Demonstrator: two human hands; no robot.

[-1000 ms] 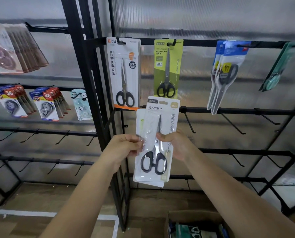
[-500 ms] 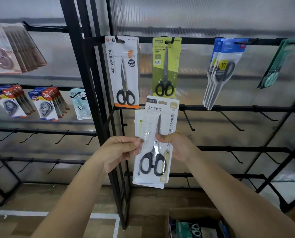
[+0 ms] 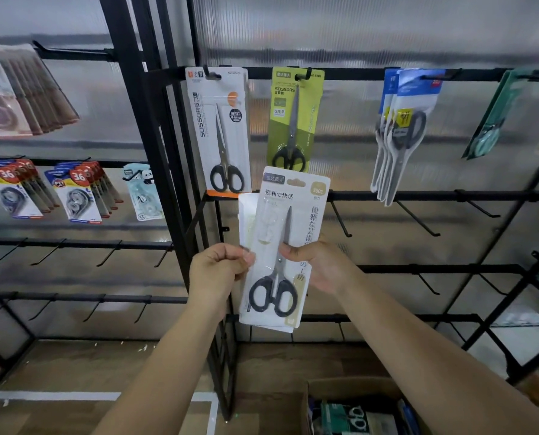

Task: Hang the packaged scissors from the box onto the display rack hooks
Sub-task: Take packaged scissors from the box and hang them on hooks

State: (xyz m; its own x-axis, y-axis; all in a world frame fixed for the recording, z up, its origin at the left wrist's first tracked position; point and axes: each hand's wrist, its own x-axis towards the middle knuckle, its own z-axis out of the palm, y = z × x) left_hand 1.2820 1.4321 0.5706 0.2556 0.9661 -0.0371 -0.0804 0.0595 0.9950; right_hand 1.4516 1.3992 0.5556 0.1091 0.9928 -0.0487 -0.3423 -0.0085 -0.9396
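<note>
Both hands hold a small stack of white scissor packs (image 3: 280,246) with black-handled scissors, upright in front of the black display rack (image 3: 419,196). My left hand (image 3: 218,271) pinches the left edge of the rear pack. On the right edge of the front pack sits my right hand (image 3: 321,265), thumb across its face. The pack tops reach the second bar, just below a white-orange scissor pack (image 3: 219,133) and a green one (image 3: 290,120) hanging from the top bar. A cardboard box (image 3: 350,409) with more packs stands on the floor at bottom right.
Blue scissor packs (image 3: 400,130) and a teal pack (image 3: 494,120) hang further right on the top bar. Bare hooks (image 3: 340,219) stick out of the second and lower bars. The left rack holds correction tape packs (image 3: 76,193). Wooden floor lies below.
The packs and both hands have barely shifted; the view has moved slightly closer and down, and the two packs have fanned a little apart.
</note>
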